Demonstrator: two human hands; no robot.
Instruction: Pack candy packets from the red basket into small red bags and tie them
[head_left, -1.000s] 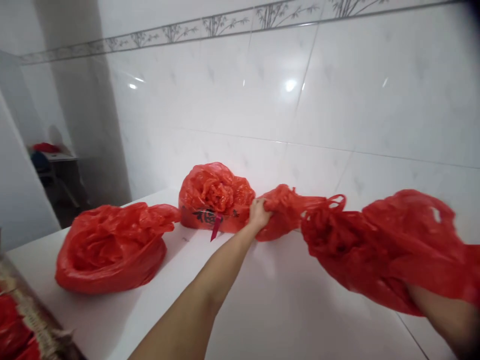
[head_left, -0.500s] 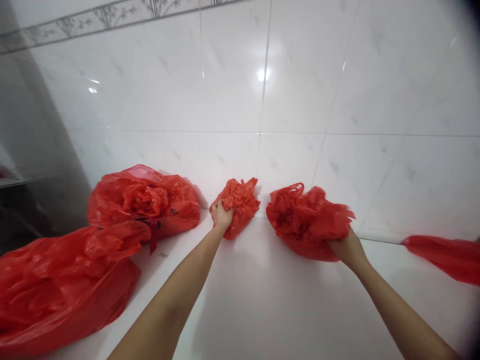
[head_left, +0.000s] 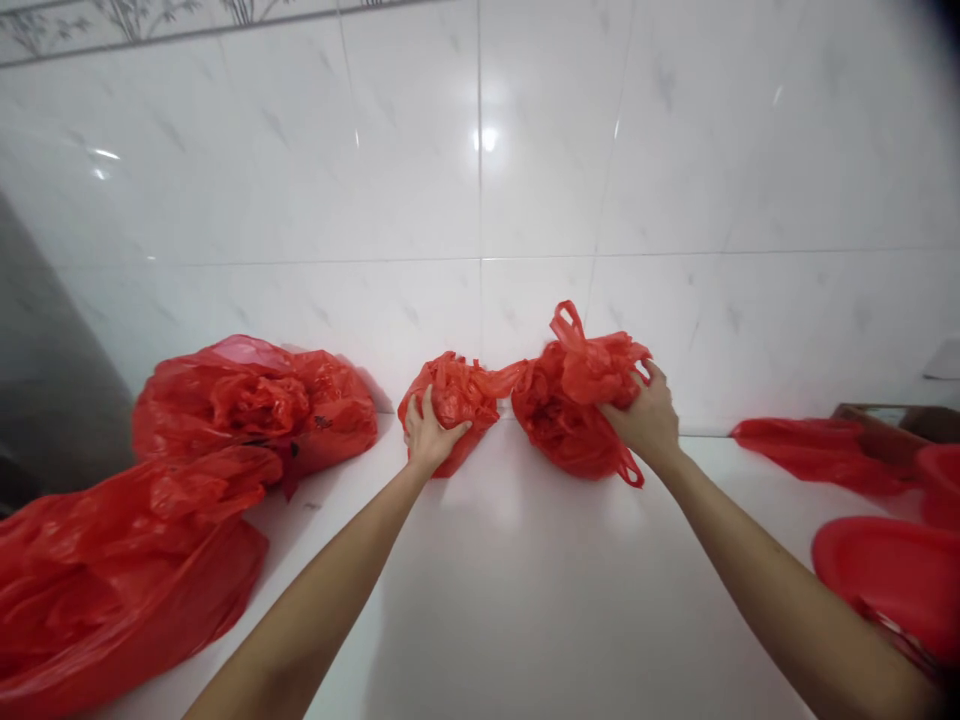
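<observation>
A small crumpled red plastic bag (head_left: 454,390) rests on the white surface against the wall. My left hand (head_left: 429,438) lies on its near left side, thumb and fingers spread apart. To the right, a larger red plastic bag (head_left: 559,425) with loop handles also sits by the wall. The fingers of my right hand (head_left: 651,415) are closed on its bunched top at the right side. One handle stands up and another hangs at the lower right. A strip of red plastic bridges the two bags. What is inside them is hidden.
Two big red plastic bags (head_left: 255,400) (head_left: 127,580) fill the left side. At the right lie a flat red bag (head_left: 795,445), a brown box (head_left: 900,425) and a round red plastic item (head_left: 885,570). A white tiled wall (head_left: 540,200) rises behind the white surface (head_left: 525,600).
My right hand has pushed the larger bag's top up and leftward, and its handle now stands up. My left hand's fingers have spread on the small bag. The view has turned right.
</observation>
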